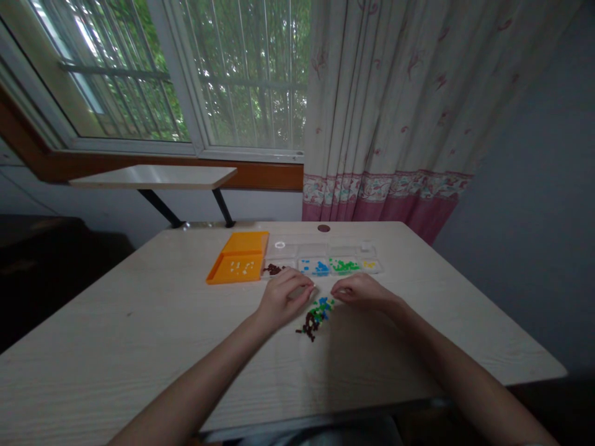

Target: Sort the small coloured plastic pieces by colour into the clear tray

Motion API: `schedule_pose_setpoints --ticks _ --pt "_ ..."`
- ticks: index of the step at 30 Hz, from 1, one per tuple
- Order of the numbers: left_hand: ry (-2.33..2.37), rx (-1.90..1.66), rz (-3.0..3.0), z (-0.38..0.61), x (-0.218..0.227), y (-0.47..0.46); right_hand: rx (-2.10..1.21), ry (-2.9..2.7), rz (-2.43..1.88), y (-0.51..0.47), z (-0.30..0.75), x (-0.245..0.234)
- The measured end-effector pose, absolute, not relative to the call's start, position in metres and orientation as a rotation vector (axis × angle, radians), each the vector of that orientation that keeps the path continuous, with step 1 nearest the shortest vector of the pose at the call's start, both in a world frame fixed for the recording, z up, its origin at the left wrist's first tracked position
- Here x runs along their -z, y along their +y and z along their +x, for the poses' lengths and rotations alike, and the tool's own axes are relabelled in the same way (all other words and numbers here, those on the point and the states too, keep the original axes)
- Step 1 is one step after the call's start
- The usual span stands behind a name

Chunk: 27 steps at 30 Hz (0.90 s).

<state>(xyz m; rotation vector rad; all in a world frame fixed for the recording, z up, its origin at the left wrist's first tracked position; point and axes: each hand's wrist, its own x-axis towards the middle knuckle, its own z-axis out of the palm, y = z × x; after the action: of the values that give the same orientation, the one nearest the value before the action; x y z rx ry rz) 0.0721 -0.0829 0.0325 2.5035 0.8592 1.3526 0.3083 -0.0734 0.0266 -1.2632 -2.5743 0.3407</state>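
My left hand [284, 296] is over the table with its fingers drawn together in a pinch. A tiny pale speck shows at its fingertips, too small to name. Across from it, my right hand [361, 290] has its fingers curled together, and whatever they hold is hidden. Between and just below both hands lies a loose pile of tiny pieces [318, 314], brown at the near end, green, blue and some yellow at the far end. Behind the hands sits a clear compartment box [312, 250], with brown, blue, green and yellow pieces sorted in its near row.
An orange tray [245, 243] with scattered white pieces adjoins the clear box on the left. A small white ring [279, 245] is at the box's far row. Farther back are a raised white shelf [158, 176], a dark round disc [324, 228] and a curtain [385, 186].
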Motion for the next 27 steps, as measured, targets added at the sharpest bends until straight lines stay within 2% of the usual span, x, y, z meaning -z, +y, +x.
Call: schedule_pose_setpoints --ticks 10,14,21,27 --pt "0.906 -1.351 2.497 0.067 -0.036 -0.078 -0.454 -2.702 -1.285 -0.074 0.313 -0.031" --pt "1.136 -1.111 2.551 0.041 -0.046 -0.055 -0.494 -2.683 -1.291 -0.074 0.313 -0.030" --pt "1.920 -0.515 2.539 -0.056 -0.049 -0.006 -0.470 -2.664 -1.333 -0.073 0.314 -0.029" --pt "2.084 -0.172 2.390 -0.100 -0.040 0.009 -0.515 -2.668 -1.265 -0.074 0.314 -0.029"
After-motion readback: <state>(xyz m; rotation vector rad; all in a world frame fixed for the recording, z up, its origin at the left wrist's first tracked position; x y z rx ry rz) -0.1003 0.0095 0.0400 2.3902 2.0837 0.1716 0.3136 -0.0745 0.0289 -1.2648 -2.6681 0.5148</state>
